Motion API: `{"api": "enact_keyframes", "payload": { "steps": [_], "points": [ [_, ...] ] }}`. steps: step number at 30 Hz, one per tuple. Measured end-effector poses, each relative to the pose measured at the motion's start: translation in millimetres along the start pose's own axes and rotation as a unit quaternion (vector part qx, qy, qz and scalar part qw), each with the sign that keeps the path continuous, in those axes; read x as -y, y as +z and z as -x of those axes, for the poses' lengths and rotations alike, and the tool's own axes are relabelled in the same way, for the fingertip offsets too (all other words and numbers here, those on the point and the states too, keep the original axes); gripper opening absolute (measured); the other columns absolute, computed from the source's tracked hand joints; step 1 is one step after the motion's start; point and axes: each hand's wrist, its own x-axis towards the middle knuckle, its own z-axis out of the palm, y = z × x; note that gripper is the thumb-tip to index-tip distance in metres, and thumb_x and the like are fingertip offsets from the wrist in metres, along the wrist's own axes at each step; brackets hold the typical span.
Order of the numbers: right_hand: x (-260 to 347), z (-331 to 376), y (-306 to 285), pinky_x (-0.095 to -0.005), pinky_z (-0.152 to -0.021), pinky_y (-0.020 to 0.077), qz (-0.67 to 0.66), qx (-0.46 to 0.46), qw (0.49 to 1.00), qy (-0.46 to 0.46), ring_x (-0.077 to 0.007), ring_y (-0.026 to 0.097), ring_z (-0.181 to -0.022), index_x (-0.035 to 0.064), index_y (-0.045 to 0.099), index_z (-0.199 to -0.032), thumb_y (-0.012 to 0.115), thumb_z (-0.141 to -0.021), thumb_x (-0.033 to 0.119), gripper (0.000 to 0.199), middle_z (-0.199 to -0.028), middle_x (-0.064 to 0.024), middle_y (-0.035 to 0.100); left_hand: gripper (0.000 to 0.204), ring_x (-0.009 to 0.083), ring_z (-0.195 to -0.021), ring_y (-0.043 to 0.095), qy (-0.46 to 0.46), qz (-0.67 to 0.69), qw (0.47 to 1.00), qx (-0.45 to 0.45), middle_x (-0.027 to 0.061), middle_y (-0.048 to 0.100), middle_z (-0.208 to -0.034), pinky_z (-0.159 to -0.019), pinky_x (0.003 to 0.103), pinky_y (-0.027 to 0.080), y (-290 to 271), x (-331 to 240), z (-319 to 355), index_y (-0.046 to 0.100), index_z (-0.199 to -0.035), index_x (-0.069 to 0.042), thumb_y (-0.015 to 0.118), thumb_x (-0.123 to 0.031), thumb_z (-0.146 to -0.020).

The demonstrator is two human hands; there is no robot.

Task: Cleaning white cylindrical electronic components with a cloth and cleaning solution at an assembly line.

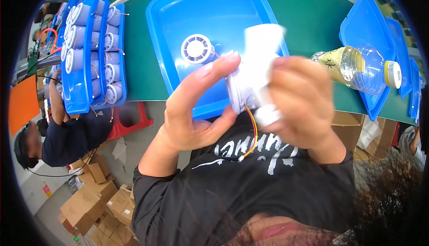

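My left hand [190,105] is closed on a white round motor housing [239,87], thumb and fingers gripping its rim. Yellow, red and dark wires [255,132] hang from the housing and end in a small white connector. My right hand [301,100], smeared by motion, has its fingers curled round a white blurred piece [263,40] against the housing's right side. Its kind cannot be made out, and neither can whether the two are joined. Beyond my left fingers, a white round fan part [197,49] with a spoked face sits in a blue tray [163,40].
On the left, blue trays [76,100] hold rows of similar white parts with wires. A clear bottle [364,69] with a yellow-and-white cap lies by another blue tray [364,16] on the green table [304,13]. Another person [67,138] works at the left, near cardboard boxes [85,203].
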Motion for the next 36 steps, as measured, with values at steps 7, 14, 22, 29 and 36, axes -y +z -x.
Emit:
{"api": "enact_keyframes", "payload": {
  "steps": [7,14,22,29,36],
  "points": [
    [-11.7,32.8,-3.8,-0.0366,-0.09,0.0467,-0.361,-0.033,0.801,0.477,-0.0234,0.062,-0.102,0.0,0.054,-0.125,0.039,-0.105,0.029,0.039,-0.11,-0.0108,0.064,0.07,0.0435,-0.12,0.056,0.017,0.022,1.0,0.008,0.0299,0.057,-0.125,-0.103,0.052,0.043,-12.6,11.0,-1.0,0.043,-0.13,-0.003,0.069,0.017,-0.068],
    [-20.3,57.1,-3.2,-0.0397,-0.101,0.0397,-0.624,-0.089,0.629,0.455,-0.0252,0.053,-0.119,-0.001,0.044,-0.133,0.052,-0.095,0.034,0.052,-0.126,-0.0137,0.056,0.063,0.0426,-0.119,0.057,0.016,-0.027,0.999,0.015,0.0271,0.059,-0.124,-0.098,0.048,0.049,-12.3,18.2,-6.3,0.048,-0.126,-0.003,0.072,0.013,-0.07],
    [-12.1,65.2,-8.0,-0.0281,-0.089,0.0394,-0.427,-0.081,0.735,0.52,-0.0149,0.054,-0.101,-0.0041,0.054,-0.119,0.052,-0.097,0.026,0.037,-0.11,-0.0086,0.059,0.052,0.0336,-0.13,0.049,-0.075,-0.235,0.956,0.161,0.0144,0.058,-0.13,-0.109,0.047,0.037,-11.1,15.2,-13.4,0.054,-0.126,-0.003,0.071,-0.008,-0.077],
    [-12.0,67.9,-3.0,-0.0297,-0.093,0.0366,-0.363,-0.024,0.795,0.485,-0.0162,0.05,-0.104,-0.0058,0.054,-0.117,0.054,-0.096,0.034,0.045,-0.109,-0.0089,0.056,0.054,0.037,-0.132,0.043,-0.057,-0.185,0.977,0.088,0.0193,0.05,-0.135,-0.111,0.051,0.032,-0.1,16.5,1.5,0.051,-0.127,-0.003,0.07,-0.025,-0.081],
    [8.3,32.8,-9.4,-0.0253,-0.076,0.0404,-0.377,0.096,0.801,0.456,-0.0116,0.052,-0.081,0.0,0.058,-0.098,0.067,-0.09,0.032,0.034,-0.088,-0.0031,0.057,0.057,0.034,-0.1,0.06,-0.185,0.112,0.972,0.09,0.0177,0.059,-0.108,-0.084,0.04,0.049,2.7,-18.3,3.0,0.053,-0.118,-0.001,0.075,-0.034,-0.078]
  ]
}}
